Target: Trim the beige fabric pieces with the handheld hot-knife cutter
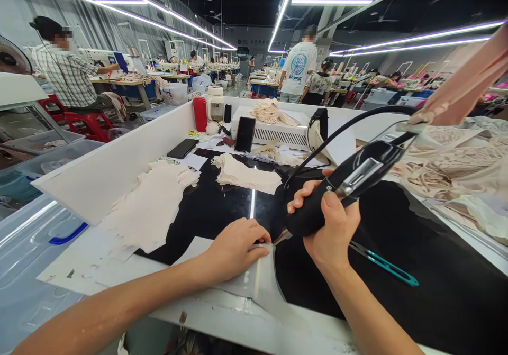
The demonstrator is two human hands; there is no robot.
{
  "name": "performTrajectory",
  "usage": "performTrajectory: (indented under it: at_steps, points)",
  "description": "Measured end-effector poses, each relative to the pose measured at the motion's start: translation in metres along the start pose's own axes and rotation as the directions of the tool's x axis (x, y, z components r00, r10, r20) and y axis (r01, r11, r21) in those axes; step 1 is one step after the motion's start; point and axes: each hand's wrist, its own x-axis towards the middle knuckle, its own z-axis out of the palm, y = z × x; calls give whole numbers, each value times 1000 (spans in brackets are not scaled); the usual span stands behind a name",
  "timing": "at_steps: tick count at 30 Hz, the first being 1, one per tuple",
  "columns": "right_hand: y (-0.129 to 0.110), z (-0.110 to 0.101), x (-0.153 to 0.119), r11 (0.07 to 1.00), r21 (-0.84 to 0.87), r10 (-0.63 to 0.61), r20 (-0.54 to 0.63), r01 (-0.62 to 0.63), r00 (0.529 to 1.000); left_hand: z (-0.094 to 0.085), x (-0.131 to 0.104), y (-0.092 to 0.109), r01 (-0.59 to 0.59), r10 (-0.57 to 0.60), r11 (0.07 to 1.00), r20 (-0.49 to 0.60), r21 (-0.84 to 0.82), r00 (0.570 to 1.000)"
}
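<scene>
Clock positions are read from the hands, with 12 o'clock straight ahead.

The right hand [335, 225] is closed around a black corded tool [351, 167], its metal lever [359, 178] facing upward. The tool slants from 2 o'clock down to a tip just beside the left hand [238, 246]. The left hand rests, fingers curled, at the far edge of a pale sheet [260, 286] on the near side of the bench [198, 318]; whether it pinches the sheet or a small piece there cannot be told at this angle.

Step in hand, as judged: aligning the tool tip with the edge at the left fingertips. The next move appears to call for a steady left hand, fingers kept clear of the tip, and fine control from the right wrist.

Outward from the hands: a teal implement [397, 271] lies at 4 o'clock on the black surface [428, 238]. A large stack of cream fabric [151, 207] lies at 10 o'clock, a smaller stack [250, 175] at 12. Beyond the smaller stack stand an upright phone [245, 134] and a white vented unit [278, 139]. Pale garments [440, 159] are heaped at 2 o'clock.
</scene>
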Motion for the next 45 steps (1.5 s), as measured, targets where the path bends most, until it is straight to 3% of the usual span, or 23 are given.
performTrajectory:
  at_steps: [11, 15, 18, 21, 31, 37, 45]
  points:
    - [10, -3, -6, 999, -22, -47, 27, 48, 999, 4, -4, -3, -43, 46, 998, -93, 36, 995]
    - [10, -3, -7, 998, -21, -60, 49, 61, 997, 10, -11, -3, -198, 231, 958, -149, 207, 961]
    - [9, -3, -7, 997, -33, -72, 63, 74, 995, 14, -16, -1, -367, 423, 865, -104, 343, 900]
    - [9, -3, -7, 996, -43, -79, 73, 82, 994, 19, -21, 2, -463, 522, 786, -39, 408, 852]
    - [10, -4, -7, 995, -57, -82, 90, 88, 993, 23, -35, 8, -419, 500, 766, -40, 488, 865]
    - [9, -4, -7, 993, -85, -75, 82, 82, 994, 28, -39, 5, -428, 566, 744, -142, 513, 812]
    - [8, -2, -7, 994, -78, -67, 73, 72, 995, 29, -41, 4, -409, 538, 746, -114, 526, 835]
